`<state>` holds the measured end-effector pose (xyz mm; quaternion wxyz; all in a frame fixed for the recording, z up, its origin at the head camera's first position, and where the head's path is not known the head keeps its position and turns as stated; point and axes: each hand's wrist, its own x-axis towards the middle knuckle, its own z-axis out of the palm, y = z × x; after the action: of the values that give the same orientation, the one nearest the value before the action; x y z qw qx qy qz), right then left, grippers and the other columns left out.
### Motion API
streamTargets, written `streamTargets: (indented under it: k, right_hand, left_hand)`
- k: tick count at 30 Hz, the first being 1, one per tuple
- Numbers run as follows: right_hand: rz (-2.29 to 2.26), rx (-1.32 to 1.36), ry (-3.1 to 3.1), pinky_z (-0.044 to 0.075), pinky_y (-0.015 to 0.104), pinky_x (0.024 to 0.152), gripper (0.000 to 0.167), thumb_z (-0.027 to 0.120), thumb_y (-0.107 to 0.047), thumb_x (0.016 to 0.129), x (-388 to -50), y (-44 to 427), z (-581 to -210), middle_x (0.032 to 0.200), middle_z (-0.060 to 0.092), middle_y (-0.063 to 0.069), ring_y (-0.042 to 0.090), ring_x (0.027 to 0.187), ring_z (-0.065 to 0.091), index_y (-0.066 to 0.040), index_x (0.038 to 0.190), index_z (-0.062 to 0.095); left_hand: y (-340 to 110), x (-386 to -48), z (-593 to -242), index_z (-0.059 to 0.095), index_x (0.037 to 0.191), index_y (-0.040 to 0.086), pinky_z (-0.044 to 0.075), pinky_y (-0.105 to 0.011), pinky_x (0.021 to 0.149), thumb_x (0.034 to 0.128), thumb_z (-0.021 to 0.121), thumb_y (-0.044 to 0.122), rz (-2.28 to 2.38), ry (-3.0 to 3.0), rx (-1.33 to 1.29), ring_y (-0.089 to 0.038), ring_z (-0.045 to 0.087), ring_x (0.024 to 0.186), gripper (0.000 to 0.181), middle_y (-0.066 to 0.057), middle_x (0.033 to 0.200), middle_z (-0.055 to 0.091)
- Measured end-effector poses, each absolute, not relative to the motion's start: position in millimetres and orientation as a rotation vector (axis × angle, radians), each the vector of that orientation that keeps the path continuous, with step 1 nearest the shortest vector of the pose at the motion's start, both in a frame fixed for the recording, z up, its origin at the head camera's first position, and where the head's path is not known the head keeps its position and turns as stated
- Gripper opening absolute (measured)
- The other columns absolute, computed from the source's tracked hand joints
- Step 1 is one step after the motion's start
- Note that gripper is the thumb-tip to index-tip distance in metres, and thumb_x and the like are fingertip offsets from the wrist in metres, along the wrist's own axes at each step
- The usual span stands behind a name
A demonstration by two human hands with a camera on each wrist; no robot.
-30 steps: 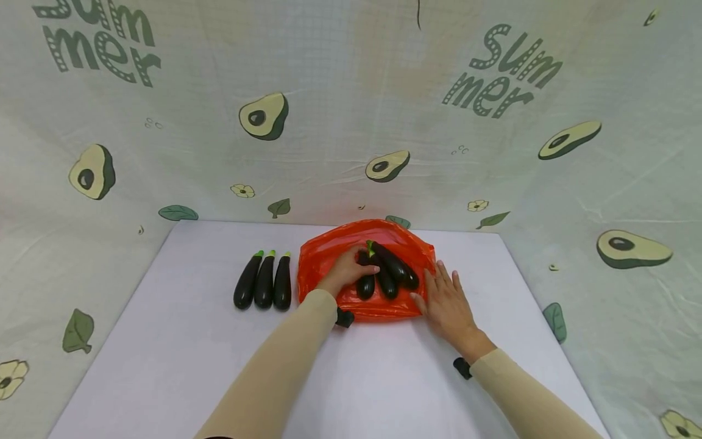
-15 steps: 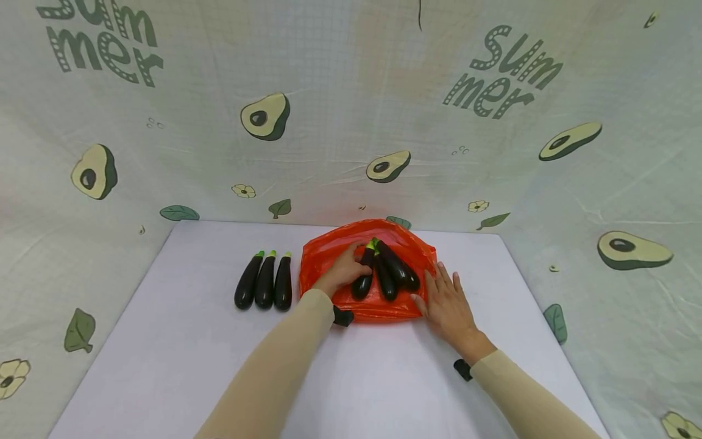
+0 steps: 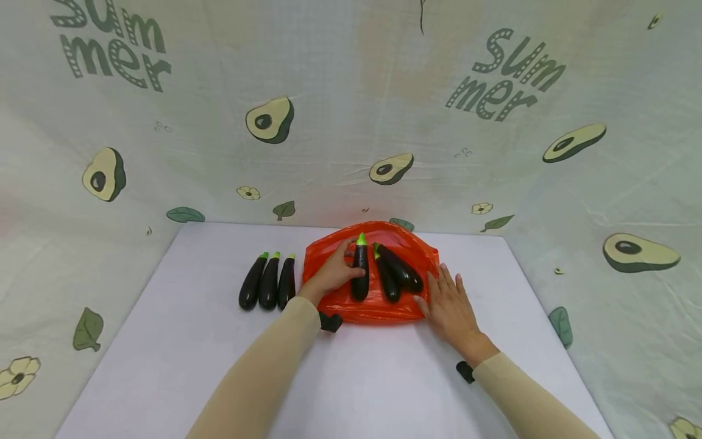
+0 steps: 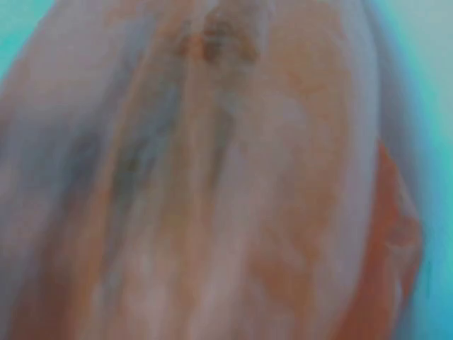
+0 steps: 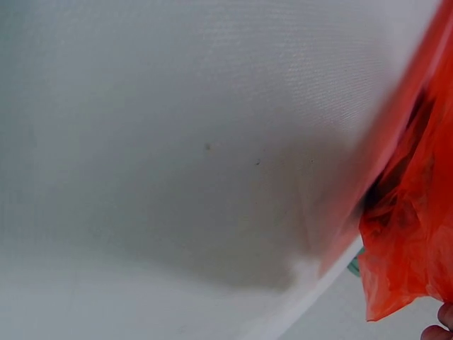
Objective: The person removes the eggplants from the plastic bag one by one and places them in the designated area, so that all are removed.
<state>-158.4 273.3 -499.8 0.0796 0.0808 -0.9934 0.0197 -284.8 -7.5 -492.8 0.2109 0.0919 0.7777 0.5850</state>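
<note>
My left hand (image 3: 332, 274) grips a dark eggplant (image 3: 360, 259) with a bright green stem end, its thumb across the near side. This eggplant stands over the left part of a red plastic bag (image 3: 384, 314). To its right, two more eggplants lie on the bag, one slimmer (image 3: 387, 280) and one thicker (image 3: 404, 271), touching each other. My right hand (image 3: 452, 314) rests with extended fingers along the bag's right edge. In the right wrist view the crinkled red bag (image 5: 417, 219) and fingertips (image 5: 437, 333) show at the right. The left wrist view is blurred and filled by my hand (image 4: 212, 177).
Three eggplants (image 3: 269, 283) lie side by side left of the bag, stems pointing away. Everything stands on a white table (image 3: 373, 378). Behind and beside it hangs a cloth (image 3: 329, 122) printed with avocados, leaves and lettering.
My left hand has drawn its eggplant leftward, away from the other two, turning it more upright in view with its stem clear of theirs. The right hand has stayed at the bag's edge.
</note>
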Motion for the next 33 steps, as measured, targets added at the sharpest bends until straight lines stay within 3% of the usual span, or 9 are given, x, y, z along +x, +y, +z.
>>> streamTargets:
  k: [11, 33]
  right_hand:
    - [0.066, 0.248, -2.961, 0.016, 0.065, 0.128, 0.078, 0.063, -0.044, 0.104, -159, 273, -498, 0.166, 0.032, 0.032, 0.048, 0.158, 0.023, 0.008, 0.157, 0.038]
    - [0.067, 0.273, -2.951, 0.016, 0.064, 0.128, 0.077, 0.061, -0.043, 0.105, -161, 276, -498, 0.165, 0.032, 0.034, 0.049, 0.158, 0.023, 0.01, 0.156, 0.039]
  left_hand:
    - [-29, -269, -483, 0.03, 0.16, 0.05, 0.053, -0.054, 0.109, 0.0951, 0.079, 0.012, 1.708, 2.129, 0.345, -0.036, 0.059, 0.132, 0.089, -0.011, 0.157, 0.048]
    - [-65, -241, -453, 0.03, 0.16, 0.05, 0.055, -0.051, 0.107, 0.0939, 0.079, 0.009, 1.794, 2.132, 0.439, -0.03, 0.061, 0.131, 0.092, -0.009, 0.156, 0.049]
